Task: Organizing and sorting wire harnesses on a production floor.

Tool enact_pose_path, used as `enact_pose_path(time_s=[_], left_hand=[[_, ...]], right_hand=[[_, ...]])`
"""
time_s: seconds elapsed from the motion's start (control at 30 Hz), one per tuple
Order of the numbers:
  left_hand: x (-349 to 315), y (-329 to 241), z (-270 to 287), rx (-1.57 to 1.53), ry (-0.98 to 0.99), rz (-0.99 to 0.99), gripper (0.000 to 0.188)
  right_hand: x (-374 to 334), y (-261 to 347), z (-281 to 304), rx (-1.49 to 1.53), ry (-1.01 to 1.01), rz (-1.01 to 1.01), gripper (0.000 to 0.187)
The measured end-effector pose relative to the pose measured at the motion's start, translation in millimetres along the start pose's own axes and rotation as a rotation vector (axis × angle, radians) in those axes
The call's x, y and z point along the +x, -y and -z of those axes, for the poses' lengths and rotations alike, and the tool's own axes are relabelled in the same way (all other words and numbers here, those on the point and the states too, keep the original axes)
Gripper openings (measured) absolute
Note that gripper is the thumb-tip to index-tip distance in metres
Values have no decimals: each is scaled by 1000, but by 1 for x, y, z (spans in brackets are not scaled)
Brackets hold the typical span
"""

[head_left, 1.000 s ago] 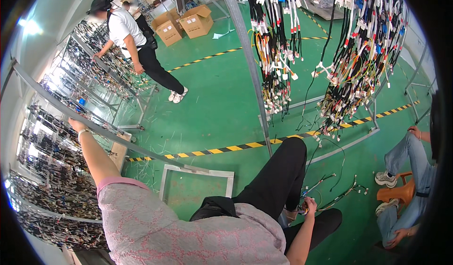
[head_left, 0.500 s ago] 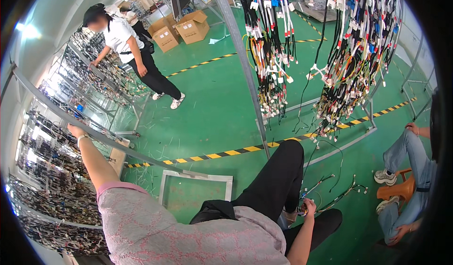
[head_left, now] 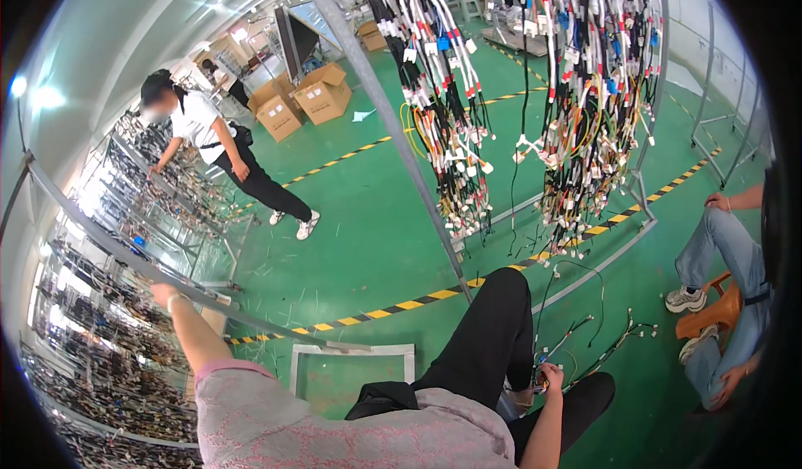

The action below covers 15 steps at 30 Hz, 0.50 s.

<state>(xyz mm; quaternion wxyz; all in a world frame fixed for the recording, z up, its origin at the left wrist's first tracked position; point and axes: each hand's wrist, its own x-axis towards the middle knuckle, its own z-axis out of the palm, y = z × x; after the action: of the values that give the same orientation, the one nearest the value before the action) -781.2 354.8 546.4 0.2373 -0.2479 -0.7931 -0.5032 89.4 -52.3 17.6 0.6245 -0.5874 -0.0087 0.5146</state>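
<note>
My left arm stretches out to the left, and my left hand is at the metal rail of a rack hung with dense rows of wire harnesses. Its fingers are too small and partly hidden to make out. Low beside my bent knee, my right hand is closed round a wire harness. The harness's black branches, tipped with small white connectors, spread to the right over the green floor.
Bundles of wire harnesses hang ahead from a metal frame. A person in a white shirt stands at the far left rack. Open cardboard boxes stand behind. Another person in jeans sits at right by an orange stool.
The view has shifted, so the scene sits lower and a little to the left at the top. My left hand has drawn slightly down along the rail. My right hand keeps hold of the wire harness.
</note>
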Motion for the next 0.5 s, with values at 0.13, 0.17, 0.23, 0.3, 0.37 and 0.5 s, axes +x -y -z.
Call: enact_pose_path(time_s=[0.13, 0.17, 0.23, 0.3, 0.37, 0.5], left_hand=[[-130, 55, -10, 585, 56, 179, 25], [-183, 34, -9, 645, 298, 179, 25], [-217, 54, -25, 912, 565, 114, 20], [-285, 38, -55, 1158, 944, 50, 16], [-237, 126, -101, 1680, 1232, -807, 33], [-546, 7, -147, 1021, 1332, -1046, 18]], right_hand=[[0, -10, 14, -169, -43, 50, 15], [-7, -16, 33, -167, -86, 76, 17], [0, -20, 28, -165, -56, 99, 18], [-13, -17, 28, -188, -84, 33, 15], [7, -13, -37, -157, 108, -25, 15], [-23, -6, 1, -166, -61, 3, 18]])
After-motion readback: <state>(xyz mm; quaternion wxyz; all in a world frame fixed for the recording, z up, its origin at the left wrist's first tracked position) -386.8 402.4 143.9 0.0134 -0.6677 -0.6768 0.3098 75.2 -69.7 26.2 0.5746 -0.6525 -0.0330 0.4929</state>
